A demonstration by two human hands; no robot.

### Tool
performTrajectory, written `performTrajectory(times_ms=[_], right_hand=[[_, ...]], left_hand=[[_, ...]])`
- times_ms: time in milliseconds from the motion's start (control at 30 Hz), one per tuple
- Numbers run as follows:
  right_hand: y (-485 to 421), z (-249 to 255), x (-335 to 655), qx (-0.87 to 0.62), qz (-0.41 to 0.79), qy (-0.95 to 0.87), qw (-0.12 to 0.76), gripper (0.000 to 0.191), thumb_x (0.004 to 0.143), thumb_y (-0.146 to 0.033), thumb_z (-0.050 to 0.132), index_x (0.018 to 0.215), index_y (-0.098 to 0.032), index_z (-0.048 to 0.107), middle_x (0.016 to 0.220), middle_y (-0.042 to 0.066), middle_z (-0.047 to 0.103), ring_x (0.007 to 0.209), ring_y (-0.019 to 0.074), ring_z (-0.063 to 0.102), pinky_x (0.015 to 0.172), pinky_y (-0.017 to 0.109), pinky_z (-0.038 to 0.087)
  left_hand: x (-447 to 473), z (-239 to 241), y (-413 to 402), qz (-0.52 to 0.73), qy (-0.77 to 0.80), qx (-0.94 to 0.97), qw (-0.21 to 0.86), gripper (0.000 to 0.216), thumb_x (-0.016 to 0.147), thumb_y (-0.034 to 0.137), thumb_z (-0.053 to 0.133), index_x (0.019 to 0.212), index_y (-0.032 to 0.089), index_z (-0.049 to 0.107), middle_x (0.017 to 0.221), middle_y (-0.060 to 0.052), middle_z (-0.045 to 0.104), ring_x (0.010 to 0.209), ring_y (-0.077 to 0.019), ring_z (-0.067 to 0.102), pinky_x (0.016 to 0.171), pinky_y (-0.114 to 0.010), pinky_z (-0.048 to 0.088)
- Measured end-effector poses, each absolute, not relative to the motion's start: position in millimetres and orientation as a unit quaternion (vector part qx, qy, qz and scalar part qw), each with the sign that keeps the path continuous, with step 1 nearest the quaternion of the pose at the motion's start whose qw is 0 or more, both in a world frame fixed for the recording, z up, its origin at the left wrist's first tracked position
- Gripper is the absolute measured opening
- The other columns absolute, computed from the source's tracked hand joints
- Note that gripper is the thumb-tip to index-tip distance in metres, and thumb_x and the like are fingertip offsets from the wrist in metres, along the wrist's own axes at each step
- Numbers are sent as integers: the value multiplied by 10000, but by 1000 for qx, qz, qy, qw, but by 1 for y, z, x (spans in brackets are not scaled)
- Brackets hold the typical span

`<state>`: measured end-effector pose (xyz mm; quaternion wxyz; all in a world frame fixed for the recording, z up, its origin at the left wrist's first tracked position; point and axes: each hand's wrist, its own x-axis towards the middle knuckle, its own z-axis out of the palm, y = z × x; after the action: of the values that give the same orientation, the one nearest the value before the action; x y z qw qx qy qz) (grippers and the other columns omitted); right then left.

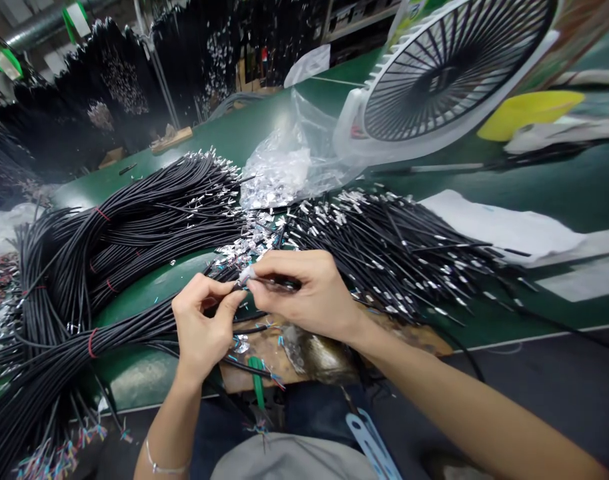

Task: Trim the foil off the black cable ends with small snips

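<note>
My left hand (204, 323) is closed, thumb and forefinger pinched near the end of a black cable. Its fingertips nearly meet those of my right hand (307, 290), which pinches a small silvery-white foil piece (245, 275) at that end. A dark slender object (284, 283) lies within the curl of my right fingers; its kind is unclear. Just beyond the hands is a heap of small silver foil pieces (254, 240). Black cables (379, 250) with silver-white ends spread out to the right. Cable bundles (149, 233) with red ties curve away on the left.
A clear plastic bag (279, 170) of silvery pieces sits behind the heap. A white fan (444, 80) stands at the back right. Below my hands is a worn wooden board (257, 353) on the green table (184, 273); scissors with light-blue handles (367, 440) are near my lap.
</note>
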<state>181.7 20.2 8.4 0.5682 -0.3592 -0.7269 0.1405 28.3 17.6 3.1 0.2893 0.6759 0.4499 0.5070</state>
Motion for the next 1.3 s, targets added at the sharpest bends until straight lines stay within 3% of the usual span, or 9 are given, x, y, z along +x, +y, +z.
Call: performTrajectory(times_ms=[200,333,433,533,733,833,967,1033,1300], right_hand=[[19,15,176,-405,319,-637,573,106,634,-163,548,531,-152,574,477,-28,484,425,56,372,394,192,286],[25,14,178,-387,597,-500,494,154,563,-287,613,525,-162,533,389,-73,386,344,30,248,336,191,183],[28,14,181,-362,691,-446,439,220,520,-320,684,582,-158,549,362,-113,325,320,15,185,327,186,139],[26,16,185,-365,649,-485,460,275,582,-362,714,555,-154,537,397,-80,391,343,23,243,344,194,167],[17,17,186,-370,396,-657,524,212,756,-262,616,586,-142,576,511,-33,470,459,58,354,429,206,287],[17,10,183,-379,337,-676,535,169,799,-309,582,748,-149,605,589,-21,527,497,74,425,465,202,352],[18,4,182,-398,277,-687,540,229,847,-337,534,986,-164,593,822,48,637,725,139,589,654,248,476],[17,5,182,-383,259,-703,539,167,864,-265,516,939,-159,621,848,62,662,761,142,608,693,252,486],[16,11,182,-362,260,-717,536,165,844,-186,534,808,-145,689,721,41,683,625,115,600,580,215,474]], left_hand=[[22,12,18,422,453,660,426,113,725,240,665,660,148,670,504,34,530,423,-70,455,400,-182,340],[21,11,18,482,403,693,353,134,686,197,713,586,159,632,530,36,521,481,-72,443,439,-191,337],[22,6,17,508,370,735,256,138,706,173,715,609,169,617,551,43,519,509,-72,442,464,-194,339],[24,0,18,539,353,751,143,113,720,120,700,659,176,622,597,40,555,546,-75,474,491,-194,361],[29,-4,16,568,379,730,26,127,732,74,679,691,182,626,598,50,528,528,-69,470,499,-202,370],[30,-2,16,579,385,718,-4,129,724,72,690,701,183,630,600,53,523,523,-64,459,491,-200,363],[28,1,16,603,381,700,-28,140,712,73,704,689,186,625,587,55,511,520,-67,448,497,-207,369],[28,1,16,606,380,698,-29,139,710,74,706,696,188,628,585,57,506,513,-66,442,497,-209,373],[27,-1,13,594,390,704,-20,153,720,55,682,719,195,619,620,48,545,527,-78,494,503,-214,417]])
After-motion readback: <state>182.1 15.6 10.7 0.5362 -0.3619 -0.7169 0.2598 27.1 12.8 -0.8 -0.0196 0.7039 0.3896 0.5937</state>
